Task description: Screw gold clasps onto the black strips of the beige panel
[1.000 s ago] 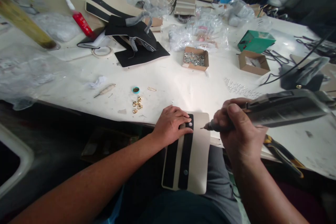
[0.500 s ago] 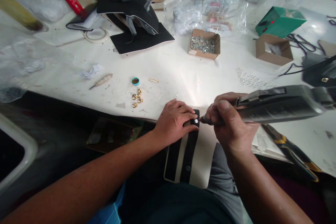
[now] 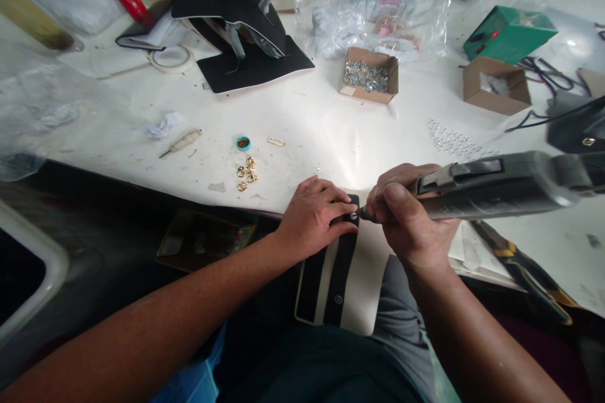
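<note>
Striped panel (image 3: 366,289), beige with two black bands, lies at the near edge of the table (image 3: 331,132), its top end on the tabletop and the rest hanging over onto the person's lap. In the head view, the left hand (image 3: 314,217) is spread flat on the panel's top end, palm down, fingers extended toward a small round stud (image 3: 353,216) on the right-hand black band. A second stud (image 3: 338,298) sits lower on the same band. The right hand (image 3: 409,220) is closed in a fist-like grip around the front of a long grey power tool (image 3: 501,186), whose thin tip touches or nearly touches the upper stud, just beside the left fingertips (image 3: 347,208). From here the likeliest trouble seems to be the tip skidding off the small stud. It could then score the black band or catch the nearby fingers. Because much of the panel is unsupported past the table edge, pressure from the tool could also tilt or slide it unless the flat hand keeps it pinned. The tool's long body reaches out to the right above the pliers (image 3: 524,271) on the table. A cluster of gold rings (image 3: 246,174) and an open box of silver hardware (image 3: 370,75) lie well apart from the hands.
</note>
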